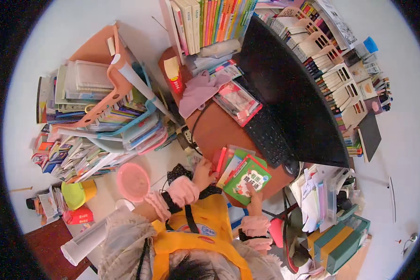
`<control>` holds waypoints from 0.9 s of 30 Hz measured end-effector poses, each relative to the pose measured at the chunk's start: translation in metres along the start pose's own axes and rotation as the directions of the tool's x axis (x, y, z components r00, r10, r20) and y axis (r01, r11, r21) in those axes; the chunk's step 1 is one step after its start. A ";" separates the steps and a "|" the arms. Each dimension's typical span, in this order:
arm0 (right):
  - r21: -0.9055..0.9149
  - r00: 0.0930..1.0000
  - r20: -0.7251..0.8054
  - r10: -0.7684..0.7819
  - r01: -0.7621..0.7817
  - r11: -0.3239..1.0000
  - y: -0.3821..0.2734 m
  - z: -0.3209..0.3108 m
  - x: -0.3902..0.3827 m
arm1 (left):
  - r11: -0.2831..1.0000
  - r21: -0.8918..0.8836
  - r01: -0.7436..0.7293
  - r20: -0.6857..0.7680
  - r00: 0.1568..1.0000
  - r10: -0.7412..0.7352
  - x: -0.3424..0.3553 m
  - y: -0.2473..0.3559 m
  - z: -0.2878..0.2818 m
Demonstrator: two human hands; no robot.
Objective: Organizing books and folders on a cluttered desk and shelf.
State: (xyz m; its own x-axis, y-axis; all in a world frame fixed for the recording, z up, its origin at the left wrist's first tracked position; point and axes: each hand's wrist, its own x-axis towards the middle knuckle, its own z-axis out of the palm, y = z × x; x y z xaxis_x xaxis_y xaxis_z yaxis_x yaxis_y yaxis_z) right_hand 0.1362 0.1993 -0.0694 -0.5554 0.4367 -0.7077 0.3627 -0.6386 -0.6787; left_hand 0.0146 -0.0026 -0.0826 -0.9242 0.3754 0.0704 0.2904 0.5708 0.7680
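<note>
My right hand (253,198) grips a green picture book (242,184) by its lower part; beneath it lie other thin books or cards (233,154) in several colours, at the front of the brown desk (205,126). My left hand (204,173) is at the left end of this stack, fingers curled beside a red strip (221,158) and a small crinkled clear item (191,157); what it holds is unclear. A black keyboard (266,135), a mouse (290,167), a pink-and-clear package (238,102) and a mauve cloth (203,91) lie behind the books.
A large black monitor (294,93) stands at the right, shelves of books and pens (340,79) beyond it. Crates piled with books (86,119) fill the left, above a pink basin (133,182) and yellow bin (77,193). A green box (345,240) and papers (308,196) crowd the lower right.
</note>
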 end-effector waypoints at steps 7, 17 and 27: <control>0.099 0.974 0.165 0.155 -0.173 0.980 -0.009 0.012 -0.004 | 0.465 -0.593 0.658 0.456 0.750 -0.480 -0.005 0.020 -0.021; 0.093 0.939 0.211 0.272 -0.296 0.951 -0.028 0.015 -0.001 | 0.510 -0.539 0.671 0.535 0.740 -0.408 0.000 -0.023 -0.080; -0.018 0.883 0.281 0.377 -0.388 0.922 -0.053 0.012 0.001 | 0.874 -0.333 0.353 -0.071 0.915 -0.396 0.009 0.047 -0.299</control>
State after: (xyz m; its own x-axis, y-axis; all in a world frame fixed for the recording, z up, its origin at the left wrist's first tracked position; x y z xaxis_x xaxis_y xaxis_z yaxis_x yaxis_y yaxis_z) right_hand 0.1077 0.2261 -0.0323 -0.5635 -0.0331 -0.8255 0.5631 -0.7465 -0.3545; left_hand -0.0544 -0.1906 0.1450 -0.9786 0.0659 -0.1950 -0.1548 0.3882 0.9085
